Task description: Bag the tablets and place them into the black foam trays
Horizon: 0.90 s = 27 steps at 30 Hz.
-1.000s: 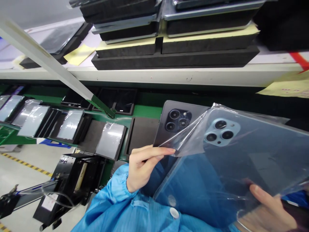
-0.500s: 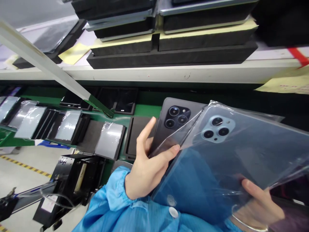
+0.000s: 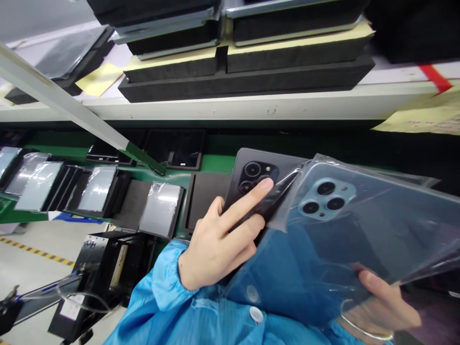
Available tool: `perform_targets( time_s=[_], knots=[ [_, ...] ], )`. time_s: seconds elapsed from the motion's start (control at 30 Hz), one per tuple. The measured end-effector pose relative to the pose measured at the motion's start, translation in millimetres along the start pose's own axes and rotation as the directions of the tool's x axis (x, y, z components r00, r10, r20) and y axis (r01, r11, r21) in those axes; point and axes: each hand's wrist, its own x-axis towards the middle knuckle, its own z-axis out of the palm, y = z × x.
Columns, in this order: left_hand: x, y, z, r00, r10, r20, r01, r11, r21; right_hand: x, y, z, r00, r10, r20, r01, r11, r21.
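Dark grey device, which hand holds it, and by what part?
The left hand holds the dark grey triple-camera device by its left edge, forefinger across its back to the lenses; the right hand holds the clear plastic bag from below.

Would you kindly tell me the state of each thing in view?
Dark tablet: back up, camera end outside clear bag, left hand resting on it.
Blue tablet: back up, inside clear bag.
Clear bag: mouth open, gripped by right hand.
Other tablets: film-wrapped, untouched.

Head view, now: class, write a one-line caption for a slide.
Left hand lies across a dark tablet; right hand holds a blue tablet inside a clear bag.
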Motion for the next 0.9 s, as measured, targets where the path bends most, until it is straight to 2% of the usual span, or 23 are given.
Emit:
perform_targets(
  time_s=[0.13,0.33,0.43,0.5,0.57,0.6,0.63,0.67,0.7,0.77,0.83,0.9],
  knots=[
    [-5.2,0.6,3.3,0.996,0.074,-0.052,-0.075,0.997,-0.029,-2.3,-1.7,1.6,0.984,0.156,-0.090,-0.136,0.971,0.199],
    [-5.3,2.7,3.8,0.990,0.074,-0.119,-0.078,0.996,-0.034,4.0,15.6,-5.1,0.990,0.113,-0.086,-0.094,0.975,0.200],
    [-0.3,2.1,6.3,0.974,0.025,-0.227,-0.046,0.995,-0.090,5.4,12.5,-1.6,0.988,0.110,-0.105,-0.082,0.967,0.242],
    [2.5,0.4,12.7,0.922,-0.078,-0.380,0.003,0.981,-0.196,4.0,7.8,2.0,0.989,0.086,-0.117,-0.051,0.961,0.270],
    [3.4,-1.2,22.2,0.814,-0.202,-0.545,0.036,0.954,-0.299,1.5,6.8,3.6,0.991,0.036,-0.129,0.002,0.960,0.279],
    [2.9,-1.8,27.3,0.764,-0.247,-0.596,0.048,0.943,-0.329,0.3,8.5,3.2,0.993,0.010,-0.121,0.023,0.962,0.274],
    [1.9,-2.1,31.9,0.733,-0.276,-0.622,0.057,0.936,-0.348,-0.8,11.4,2.1,0.996,-0.008,-0.093,0.032,0.965,0.261],
    [0.2,-2.3,35.7,0.728,-0.291,-0.621,0.061,0.929,-0.365,-1.6,15.0,0.6,0.999,-0.012,-0.045,0.023,0.969,0.245],
    [-1.9,-2.3,38.4,0.745,-0.299,-0.596,0.062,0.921,-0.385,-2.3,18.4,-0.9,1.000,-0.009,0.012,0.007,0.974,0.227],
    [-6.8,-2.2,40.9,0.804,-0.320,-0.501,0.070,0.888,-0.454,-3.5,22.4,-2.4,0.993,-0.026,0.111,0.005,0.982,0.189],
    [-11.2,-1.3,41.1,0.849,-0.352,-0.395,0.106,0.845,-0.524,-5.0,20.3,-0.6,0.983,-0.116,0.145,0.094,0.984,0.153],
    [-13.8,0.4,41.5,0.848,-0.398,-0.349,0.144,0.808,-0.572,-6.8,13.6,3.8,0.960,-0.240,0.146,0.221,0.966,0.134]
  ],
)
